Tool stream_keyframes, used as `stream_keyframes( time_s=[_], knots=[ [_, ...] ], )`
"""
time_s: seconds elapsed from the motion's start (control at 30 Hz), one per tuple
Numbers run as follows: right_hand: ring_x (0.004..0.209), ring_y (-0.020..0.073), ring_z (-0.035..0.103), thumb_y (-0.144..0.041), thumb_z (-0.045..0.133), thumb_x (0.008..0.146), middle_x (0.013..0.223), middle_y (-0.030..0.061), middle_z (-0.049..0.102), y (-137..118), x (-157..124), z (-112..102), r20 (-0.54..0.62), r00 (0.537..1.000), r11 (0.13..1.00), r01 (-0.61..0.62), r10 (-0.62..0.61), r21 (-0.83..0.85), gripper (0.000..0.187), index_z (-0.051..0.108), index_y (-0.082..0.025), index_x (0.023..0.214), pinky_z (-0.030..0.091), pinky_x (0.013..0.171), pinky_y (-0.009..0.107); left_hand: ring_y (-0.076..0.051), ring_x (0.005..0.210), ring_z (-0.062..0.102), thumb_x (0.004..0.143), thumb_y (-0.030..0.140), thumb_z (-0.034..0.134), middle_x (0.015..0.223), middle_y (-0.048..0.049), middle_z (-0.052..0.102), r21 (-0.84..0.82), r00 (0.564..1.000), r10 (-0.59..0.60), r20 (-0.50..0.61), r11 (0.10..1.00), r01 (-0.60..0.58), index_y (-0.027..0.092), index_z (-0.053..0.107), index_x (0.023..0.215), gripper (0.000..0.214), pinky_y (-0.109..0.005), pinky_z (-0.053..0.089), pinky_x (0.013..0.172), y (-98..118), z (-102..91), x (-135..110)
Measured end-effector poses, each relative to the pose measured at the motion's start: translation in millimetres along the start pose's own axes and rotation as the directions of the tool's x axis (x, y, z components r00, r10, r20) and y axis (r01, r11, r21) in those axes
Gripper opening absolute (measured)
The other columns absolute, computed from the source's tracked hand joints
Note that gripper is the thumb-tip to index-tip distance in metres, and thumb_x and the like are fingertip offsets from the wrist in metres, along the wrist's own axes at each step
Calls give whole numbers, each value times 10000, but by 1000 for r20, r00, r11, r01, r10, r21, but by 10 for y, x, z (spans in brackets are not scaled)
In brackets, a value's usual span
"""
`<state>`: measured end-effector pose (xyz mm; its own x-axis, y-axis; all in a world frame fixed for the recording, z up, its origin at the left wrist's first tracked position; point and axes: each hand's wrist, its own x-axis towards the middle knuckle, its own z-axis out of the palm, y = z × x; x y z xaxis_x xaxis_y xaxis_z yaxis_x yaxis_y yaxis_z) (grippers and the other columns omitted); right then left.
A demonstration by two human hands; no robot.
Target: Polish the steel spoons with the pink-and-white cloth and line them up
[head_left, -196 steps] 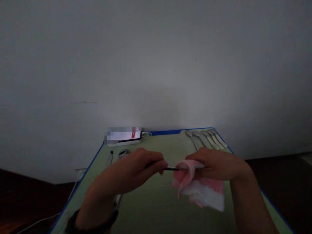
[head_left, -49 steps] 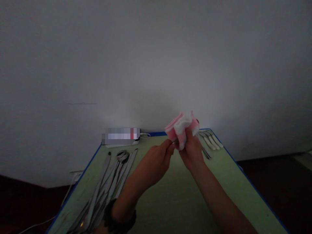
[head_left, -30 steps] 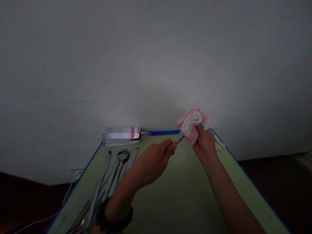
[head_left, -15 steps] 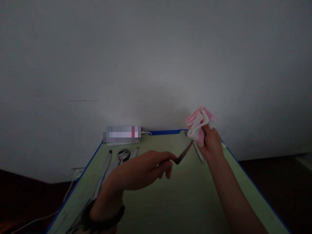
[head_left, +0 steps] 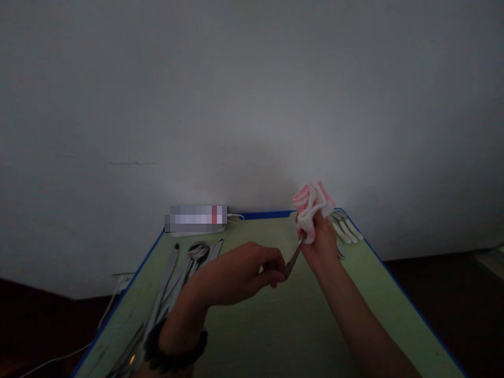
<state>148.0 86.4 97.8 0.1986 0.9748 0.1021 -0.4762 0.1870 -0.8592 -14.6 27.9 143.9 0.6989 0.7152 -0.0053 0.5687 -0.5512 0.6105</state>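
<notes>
My left hand [head_left: 248, 273] pinches the end of a slim metal piece of cutlery [head_left: 293, 260] between thumb and fingers. Its other end goes into a crumpled pink and white cloth [head_left: 312, 212], so I cannot see whether it is a spoon, fork or knife. Around that cloth, my right hand [head_left: 323, 244] is closed, gripping the cutlery through it. Both hands are above the pale green table [head_left: 268, 336]. A dark beaded band circles my left wrist.
Several metal spoons [head_left: 199, 252] and other long cutlery [head_left: 167, 275] lie along the table's left side, partly behind my left arm. White-handled cutlery [head_left: 348, 228] rests at the back right. A blurred-out device [head_left: 197, 219] with a white cable [head_left: 238, 216] stands against the wall [head_left: 252, 105].
My right hand and the cloth have shifted left and slightly down, uncovering the white-handled cutlery at the right. My left thumb and fingers have closed more on the cutlery's end.
</notes>
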Motion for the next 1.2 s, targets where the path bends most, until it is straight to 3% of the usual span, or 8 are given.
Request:
stream_keyframes(
  time_s=[0.2,0.3,0.4,0.57,0.67,0.9,1.07,1.2],
  knots=[
    [425,54,394,-301,579,700,527,-83,444,1,-85,66,29,996,968,-91,87,234,138,495,-200,740,308,391,167,-131,659,585,849,224,485,727,7,649,96,997,-59,-55,993,64,194,605,832,125,-214,383,578,-142,52,53],
    [422,53,354,-319,568,733,517,-73,436,-19,-96,55,143,988,995,-61,50,76,153,506,-190,679,306,402,172,-128,654,583,889,244,415,714,6,641,93,993,-67,-98,993,76,191,586,831,189,-219,400,588,-230,13,18],
    [501,79,439,-372,530,782,591,-25,531,-80,-107,35,314,949,973,46,29,-227,212,588,-172,745,347,446,183,-123,655,581,902,230,372,738,3,633,88,970,-87,-227,990,110,186,574,856,211,-224,416,599,-265,-97,-62],
    [762,143,572,-368,449,849,816,15,648,-212,-139,45,568,822,838,290,28,-461,277,636,-197,962,446,668,237,-124,649,576,896,304,427,758,-3,624,70,806,-129,-578,976,206,181,558,938,184,-226,439,582,-166,-253,-164],
    [777,145,583,-338,424,868,897,19,659,-247,-176,53,634,771,780,360,60,-511,285,624,-198,1017,445,687,241,-127,668,569,879,317,472,793,-15,614,96,726,-66,-685,979,179,175,572,928,181,-227,452,583,-80,-263,-158],
    [802,149,568,-179,403,854,961,21,643,-282,-311,88,718,688,722,444,105,-531,308,556,-215,1119,428,736,262,-112,703,540,873,287,504,923,-28,584,199,783,78,-617,978,59,196,631,943,171,-221,442,588,-15,-235,-137],
    [738,137,560,-158,413,841,886,17,646,-270,-326,112,707,697,722,426,122,-545,269,579,-195,1049,416,671,236,-95,662,525,870,278,518,900,-20,587,235,798,100,-594,971,53,223,638,999,184,-217,433,604,-25,-243,-156],
    [690,129,549,-225,420,862,839,14,645,-221,-318,129,681,723,690,432,120,-580,219,596,-186,986,398,618,228,-119,722,546,867,289,524,887,-17,595,314,770,95,-631,939,141,203,639,944,162,-244,437,669,-29,-204,-133]
  ],
)
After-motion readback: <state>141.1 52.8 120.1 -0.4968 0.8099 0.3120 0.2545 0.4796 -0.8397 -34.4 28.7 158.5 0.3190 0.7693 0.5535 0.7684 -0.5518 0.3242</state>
